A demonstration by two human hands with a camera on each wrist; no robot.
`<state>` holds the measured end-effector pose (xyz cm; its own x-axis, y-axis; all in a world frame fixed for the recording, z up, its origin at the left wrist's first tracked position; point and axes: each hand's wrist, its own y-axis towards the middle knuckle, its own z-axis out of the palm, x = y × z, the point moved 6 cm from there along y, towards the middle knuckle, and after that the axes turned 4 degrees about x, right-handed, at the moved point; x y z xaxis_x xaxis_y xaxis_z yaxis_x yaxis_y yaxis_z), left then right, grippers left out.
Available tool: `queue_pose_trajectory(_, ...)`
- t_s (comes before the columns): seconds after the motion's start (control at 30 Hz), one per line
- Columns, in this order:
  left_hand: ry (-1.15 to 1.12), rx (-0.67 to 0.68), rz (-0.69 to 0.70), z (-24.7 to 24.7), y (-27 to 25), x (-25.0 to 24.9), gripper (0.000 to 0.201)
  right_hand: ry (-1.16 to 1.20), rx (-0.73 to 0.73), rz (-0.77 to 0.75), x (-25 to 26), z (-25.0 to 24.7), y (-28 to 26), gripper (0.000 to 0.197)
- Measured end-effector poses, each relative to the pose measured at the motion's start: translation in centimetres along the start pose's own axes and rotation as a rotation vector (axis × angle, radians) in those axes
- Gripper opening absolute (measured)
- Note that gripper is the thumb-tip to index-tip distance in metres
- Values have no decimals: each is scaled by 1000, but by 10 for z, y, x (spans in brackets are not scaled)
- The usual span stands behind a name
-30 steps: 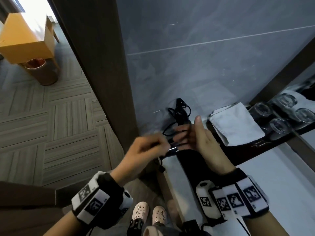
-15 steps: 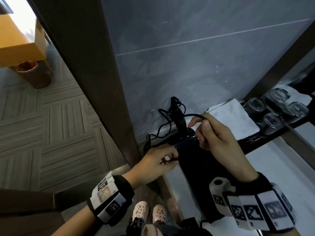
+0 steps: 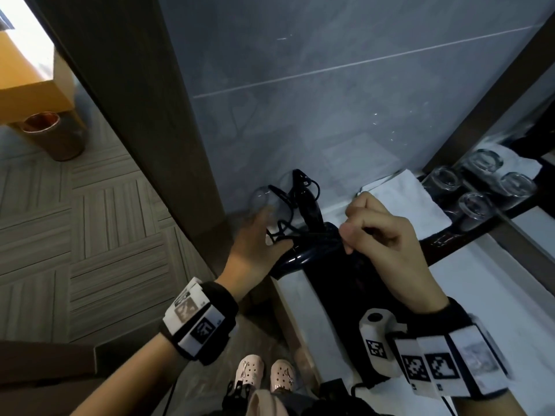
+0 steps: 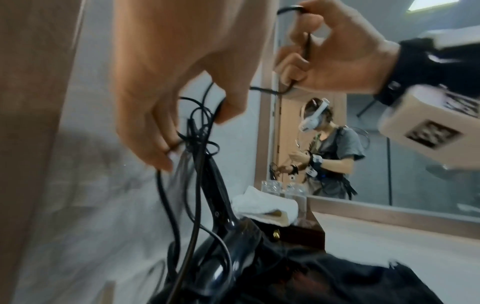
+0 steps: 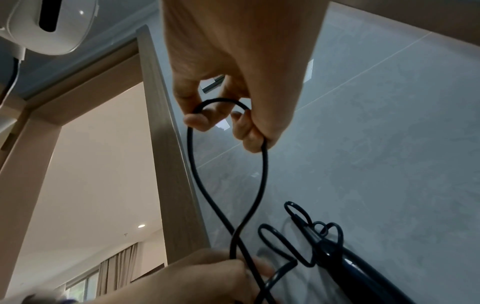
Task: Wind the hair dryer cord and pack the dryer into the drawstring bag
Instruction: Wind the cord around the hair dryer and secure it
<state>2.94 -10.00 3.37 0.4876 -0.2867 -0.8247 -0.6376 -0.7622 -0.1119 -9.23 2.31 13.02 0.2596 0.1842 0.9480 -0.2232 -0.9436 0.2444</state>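
The black hair dryer [image 3: 309, 211] leans handle-up against the grey wall, its body resting on the mouth of the black drawstring bag [image 3: 345, 283] on the white counter. Its cord [image 3: 285, 232] hangs in loose tangled loops around the handle. My right hand [image 3: 348, 235] pinches a loop of cord [image 5: 226, 102] above the dryer's body. To the left of the dryer, my left hand [image 3: 264, 235] has its fingers [image 4: 161, 148] curled among the cord strands. The cord [image 5: 233, 246] crosses into that hand. The dryer handle [image 4: 218, 195] stands below the left fingers.
A folded white towel [image 3: 402, 202] and upturned glasses [image 3: 474, 205] sit on a dark tray [image 3: 444, 241] to the right, under a mirror. A wooden door frame [image 3: 135, 115] stands close on the left. The counter's edge [image 3: 288, 310] drops to the floor.
My left hand has moved from the dryer's body up toward the wall, into the loose cord. My right hand still pinches its loop in about the same place.
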Motion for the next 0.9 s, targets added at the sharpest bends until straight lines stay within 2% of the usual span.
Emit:
queue_pose_trajectory(0.1,-20,65,-30,-3,8,1,15,-19,-85,-9,-10,-12,-3,19)
queue_pose_trajectory(0.2,8,46,59,-14,7,-4,18,-105,-222,213,-44,-31,-8,22)
queue_pose_trajectory(0.27,3,-41,152,-27,2,-14,17,-243,-223,412,-66,-32,-14,19)
queue_pose_trajectory(0.33,-12,-132,237,-37,-4,-30,15,-292,-224,514,-78,-26,-19,12)
queue_pose_trajectory(0.4,-21,-183,315,-42,-9,-44,14,-117,-229,605,-87,-13,-23,25)
queue_pose_trajectory(0.47,-24,-183,357,-43,-14,-56,14,249,-225,700,-90,4,-25,44)
queue_pose_trajectory(0.57,-34,-164,428,-36,-21,-73,16,681,-213,704,-84,18,-19,58)
queue_pose_trajectory(0.7,18,-5,443,-2,-23,-72,18,952,-190,681,-77,21,-12,82)
queue_pose_trajectory(0.73,79,62,457,8,-27,-68,18,962,-142,697,-76,23,-12,92)
queue_pose_trajectory(0.8,216,305,567,30,-44,-68,18,917,30,725,-72,31,-11,106)
queue_pose_trajectory(0.83,308,391,647,38,-53,-68,26,879,106,728,-70,36,-11,103)
queue_pose_trajectory(0.9,325,530,730,45,-63,-70,24,813,155,761,-70,41,-13,88)
